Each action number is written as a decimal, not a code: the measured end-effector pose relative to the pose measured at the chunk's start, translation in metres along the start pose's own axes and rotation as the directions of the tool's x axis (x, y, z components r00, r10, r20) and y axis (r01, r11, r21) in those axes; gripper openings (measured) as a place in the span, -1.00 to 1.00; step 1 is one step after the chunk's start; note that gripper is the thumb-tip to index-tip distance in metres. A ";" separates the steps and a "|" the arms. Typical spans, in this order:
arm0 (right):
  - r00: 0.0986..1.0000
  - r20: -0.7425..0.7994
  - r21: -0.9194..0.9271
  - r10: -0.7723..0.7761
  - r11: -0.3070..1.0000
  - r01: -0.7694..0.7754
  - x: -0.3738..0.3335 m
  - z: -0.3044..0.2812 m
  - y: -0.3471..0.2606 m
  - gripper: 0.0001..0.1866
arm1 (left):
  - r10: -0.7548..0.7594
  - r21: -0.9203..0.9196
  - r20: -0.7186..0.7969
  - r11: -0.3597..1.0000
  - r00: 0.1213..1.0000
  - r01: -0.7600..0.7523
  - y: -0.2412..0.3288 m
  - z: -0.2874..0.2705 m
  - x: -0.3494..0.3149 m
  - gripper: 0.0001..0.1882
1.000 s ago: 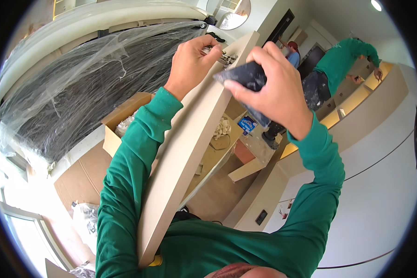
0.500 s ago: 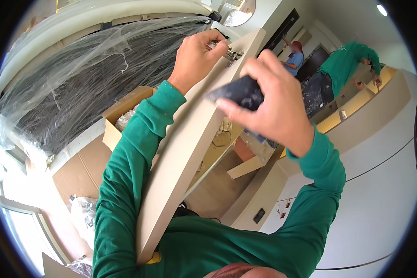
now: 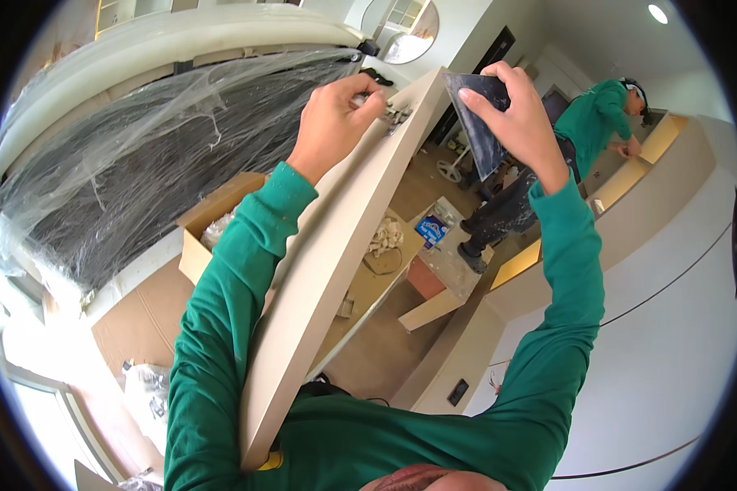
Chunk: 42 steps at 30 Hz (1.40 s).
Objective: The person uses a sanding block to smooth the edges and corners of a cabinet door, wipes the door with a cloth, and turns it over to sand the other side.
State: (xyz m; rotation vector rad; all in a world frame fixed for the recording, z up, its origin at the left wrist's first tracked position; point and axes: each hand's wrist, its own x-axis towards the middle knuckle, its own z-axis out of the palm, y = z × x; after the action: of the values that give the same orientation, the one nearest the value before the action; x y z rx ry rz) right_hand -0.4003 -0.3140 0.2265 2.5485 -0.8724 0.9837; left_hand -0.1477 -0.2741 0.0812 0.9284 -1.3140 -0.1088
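Note:
A long beige door panel (image 3: 344, 237) stands on edge, slanting from my body up toward the far middle. My left hand (image 3: 332, 123) is closed at its far left side, fingers pinching a metal cabinet hinge (image 3: 396, 117) near the panel's upper end. My right hand (image 3: 526, 123) grips a dark, flat, dusty plate (image 3: 483, 135) with straight edges and a pointed lower corner. This plate is raised just right of the panel's far end, thumb on its face. Whether it is a scraper or another tool I cannot tell.
Plastic film covers a dark surface (image 3: 180, 139) at left, above an open cardboard box (image 3: 195, 237). A co-worker in green (image 3: 585, 123) bends over a lit wooden shelf unit (image 3: 663, 143) at far right. A blue package (image 3: 431, 231) and scraps lie below the panel.
My right hand has moved up and away from the panel with the dark plate, which has turned more upright. The left hand stays by the hinge. The co-worker has shifted; the person in blue is hidden.

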 end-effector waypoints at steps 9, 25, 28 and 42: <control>0.990 0.059 -0.014 0.131 0.991 -0.130 0.049 0.013 0.074 -0.26 | -0.010 -0.009 0.021 1.000 1.000 0.010 0.000 0.001 0.001 -0.72; 0.997 0.066 0.049 0.035 0.998 -0.038 0.032 0.036 0.057 -0.26 | -0.012 -0.036 0.018 0.999 1.000 0.012 0.000 0.000 0.002 -0.73; 0.995 0.098 0.034 -0.023 0.999 0.020 0.024 0.032 0.042 -0.28 | -0.007 -0.026 0.022 1.000 1.000 0.008 -0.003 -0.002 0.003 -0.73; 0.996 0.040 -0.041 -0.074 0.996 0.075 0.017 0.025 0.024 -0.30 | -0.052 -0.067 0.056 0.996 0.997 0.056 -0.001 -0.002 0.002 -0.76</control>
State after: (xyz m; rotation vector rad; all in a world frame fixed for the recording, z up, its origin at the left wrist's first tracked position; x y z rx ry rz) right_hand -0.3926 -0.3518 0.2202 2.5524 -0.7935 0.8883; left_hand -0.1446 -0.2749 0.0822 0.9084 -1.3271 -0.2206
